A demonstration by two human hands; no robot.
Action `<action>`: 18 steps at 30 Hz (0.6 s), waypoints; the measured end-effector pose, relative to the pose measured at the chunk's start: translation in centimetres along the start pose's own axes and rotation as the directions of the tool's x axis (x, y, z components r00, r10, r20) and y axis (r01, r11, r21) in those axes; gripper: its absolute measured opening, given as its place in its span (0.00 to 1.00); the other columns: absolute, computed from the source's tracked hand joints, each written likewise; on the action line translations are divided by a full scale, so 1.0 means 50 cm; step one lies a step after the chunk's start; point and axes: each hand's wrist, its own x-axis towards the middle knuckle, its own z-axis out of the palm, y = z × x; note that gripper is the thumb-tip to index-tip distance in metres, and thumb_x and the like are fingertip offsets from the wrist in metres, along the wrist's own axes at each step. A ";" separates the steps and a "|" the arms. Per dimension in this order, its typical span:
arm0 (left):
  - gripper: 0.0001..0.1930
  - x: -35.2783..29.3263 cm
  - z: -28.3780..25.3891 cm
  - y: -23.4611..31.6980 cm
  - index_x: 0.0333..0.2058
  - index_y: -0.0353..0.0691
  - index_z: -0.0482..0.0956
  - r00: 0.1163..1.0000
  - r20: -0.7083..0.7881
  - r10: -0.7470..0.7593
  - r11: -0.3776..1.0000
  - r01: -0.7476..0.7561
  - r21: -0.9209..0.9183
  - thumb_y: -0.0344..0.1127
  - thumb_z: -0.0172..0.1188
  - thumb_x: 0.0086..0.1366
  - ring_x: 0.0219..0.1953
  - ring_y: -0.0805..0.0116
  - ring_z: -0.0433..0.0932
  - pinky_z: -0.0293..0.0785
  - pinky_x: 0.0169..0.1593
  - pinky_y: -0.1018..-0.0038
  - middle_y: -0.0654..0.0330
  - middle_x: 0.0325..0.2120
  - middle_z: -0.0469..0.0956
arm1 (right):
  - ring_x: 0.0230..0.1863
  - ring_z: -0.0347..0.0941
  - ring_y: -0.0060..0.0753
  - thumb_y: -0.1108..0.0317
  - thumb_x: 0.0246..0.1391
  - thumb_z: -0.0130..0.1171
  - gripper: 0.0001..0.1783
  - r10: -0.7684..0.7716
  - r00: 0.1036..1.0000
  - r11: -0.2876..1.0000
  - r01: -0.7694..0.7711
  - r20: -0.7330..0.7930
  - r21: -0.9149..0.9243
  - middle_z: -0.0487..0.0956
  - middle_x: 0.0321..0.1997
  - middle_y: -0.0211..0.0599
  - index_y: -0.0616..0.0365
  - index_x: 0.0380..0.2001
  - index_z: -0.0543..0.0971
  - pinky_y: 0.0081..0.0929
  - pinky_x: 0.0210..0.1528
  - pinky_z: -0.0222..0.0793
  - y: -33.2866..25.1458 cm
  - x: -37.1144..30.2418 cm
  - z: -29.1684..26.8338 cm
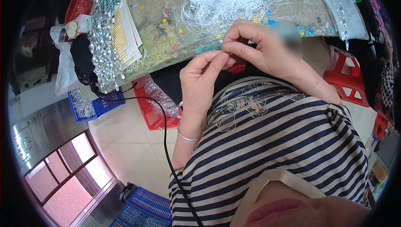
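My left hand (199, 74) and my right hand (261, 45) meet at the fingertips, just in front of the table's near edge. Both are pinched closed, thumb against forefinger. Whatever lies between the fingertips is too small to make out. Beyond them on the worn table (156, 39) spreads a loose tangle of shiny white thread (229, 1). Strands of clear, twisted, faceted beads (104, 56) hang over the table's left edge, and another such strand (343, 18) lies at the right.
Printed paper sheets (127, 31) lie beside the hanging beads. Colourful scraps dot the tabletop. Below stand a red basket (156, 120) and a blue basket (100, 108) with clear beads in them. A black cable (165, 139) runs past my left arm; a red stool (348, 76) stands right.
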 end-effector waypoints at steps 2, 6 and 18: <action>0.08 -0.004 -0.002 -0.003 0.38 0.30 0.79 1.000 0.008 -0.003 1.000 0.003 0.009 0.29 0.58 0.63 0.33 0.74 0.79 0.75 0.41 0.80 0.58 0.29 0.81 | 0.35 0.69 0.18 0.71 0.57 0.56 0.05 0.008 1.000 0.998 -0.007 0.021 -0.055 0.74 0.33 0.28 0.61 0.34 0.75 0.18 0.38 0.65 0.009 -0.004 -0.003; 0.08 -0.006 -0.008 -0.007 0.38 0.31 0.79 0.999 -0.045 0.000 0.999 -0.002 -0.053 0.30 0.58 0.63 0.32 0.75 0.79 0.75 0.41 0.80 0.59 0.29 0.80 | 0.37 0.66 0.15 0.67 0.61 0.53 0.10 0.132 0.984 0.978 -0.110 -0.116 0.179 0.71 0.38 0.23 0.59 0.42 0.74 0.16 0.39 0.64 0.021 -0.008 -0.012; 0.09 -0.008 0.002 -0.010 0.39 0.31 0.79 0.999 0.032 -0.040 0.999 0.040 -0.012 0.30 0.57 0.64 0.33 0.75 0.78 0.74 0.40 0.81 0.58 0.31 0.81 | 0.36 0.71 0.12 0.66 0.60 0.55 0.10 0.229 0.965 0.841 -0.262 0.127 0.474 0.75 0.35 0.24 0.58 0.42 0.76 0.12 0.40 0.68 0.006 -0.016 0.005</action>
